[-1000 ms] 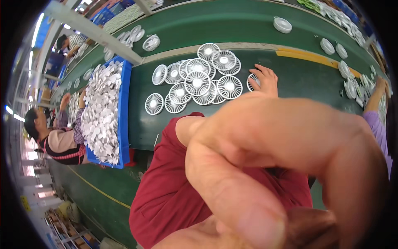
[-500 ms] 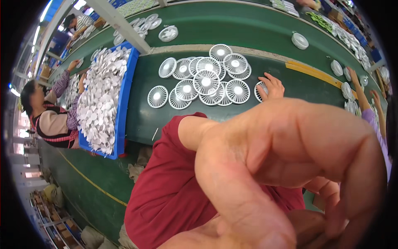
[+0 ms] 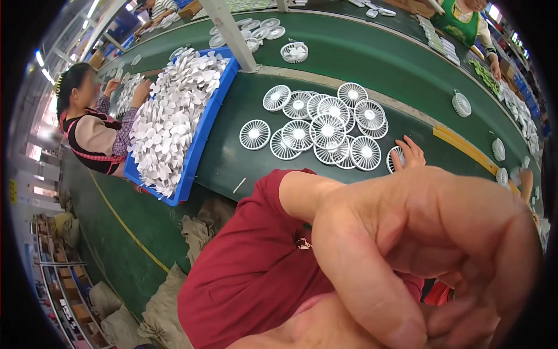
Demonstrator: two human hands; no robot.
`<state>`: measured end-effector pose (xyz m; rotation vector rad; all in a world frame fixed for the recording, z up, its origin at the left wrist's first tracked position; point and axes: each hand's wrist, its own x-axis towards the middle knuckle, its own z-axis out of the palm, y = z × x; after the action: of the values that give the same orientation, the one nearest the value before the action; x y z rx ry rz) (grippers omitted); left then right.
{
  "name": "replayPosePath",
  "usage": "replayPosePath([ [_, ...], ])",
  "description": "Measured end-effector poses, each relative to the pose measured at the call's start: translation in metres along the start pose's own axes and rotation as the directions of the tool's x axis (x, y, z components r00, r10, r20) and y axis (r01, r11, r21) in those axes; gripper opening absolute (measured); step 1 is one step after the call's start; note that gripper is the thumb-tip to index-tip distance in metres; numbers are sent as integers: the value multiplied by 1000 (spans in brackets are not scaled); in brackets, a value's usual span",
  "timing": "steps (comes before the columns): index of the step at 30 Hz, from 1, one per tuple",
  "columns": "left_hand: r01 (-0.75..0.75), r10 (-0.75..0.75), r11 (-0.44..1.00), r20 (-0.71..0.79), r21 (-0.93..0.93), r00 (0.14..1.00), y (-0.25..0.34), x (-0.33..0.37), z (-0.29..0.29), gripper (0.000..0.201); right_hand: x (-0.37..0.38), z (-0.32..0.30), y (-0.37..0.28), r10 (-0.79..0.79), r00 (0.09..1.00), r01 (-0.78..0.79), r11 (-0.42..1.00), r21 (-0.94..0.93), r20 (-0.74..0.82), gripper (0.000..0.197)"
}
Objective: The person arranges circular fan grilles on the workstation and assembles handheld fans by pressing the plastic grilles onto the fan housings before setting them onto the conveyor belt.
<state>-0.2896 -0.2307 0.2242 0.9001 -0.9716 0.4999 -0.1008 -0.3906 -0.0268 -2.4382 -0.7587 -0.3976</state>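
My left hand (image 3: 407,203) looms large at the lower right, close to the camera, with thumb and fingers curled round. Whatever lies between its fingertips is hidden. Beyond it, my right hand (image 3: 410,155) rests with fingers apart on the edge of a white round fan grille (image 3: 393,164) on the dark green worktop; its arm is hidden behind the left hand. To the left of that grille lies a loose, overlapping group of similar grilles (image 3: 328,131), with a single grille (image 3: 254,134) apart at the group's left end.
A blue crate (image 3: 200,142) heaped with white flat pieces (image 3: 174,122) stands left. Beside it a person (image 3: 96,128) works. Behind the worktop runs a green belt (image 3: 360,64) with white fan parts (image 3: 294,52). A yellow strip (image 3: 465,150) lies right. Another person (image 3: 459,23) is at the far right.
The view has shifted, so the crate and grilles sit farther right and lower in the picture. My left hand stays curled near the camera; my right hand stays at the same grille.
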Motion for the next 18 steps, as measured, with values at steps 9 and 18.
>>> replayPosePath([
  [9, -50, 53, 996, 39, -76, 998, 2, -2, -15, 9, 0, -1, 1, -10, 1000, 9, 1000, -14, -8, 34],
  [18, -37, 40, 975, 12, -219, 999, -25, 0, -23, 10, -2, 5, 11, -47, 999, 48, 999, -12, 12, 35],
])
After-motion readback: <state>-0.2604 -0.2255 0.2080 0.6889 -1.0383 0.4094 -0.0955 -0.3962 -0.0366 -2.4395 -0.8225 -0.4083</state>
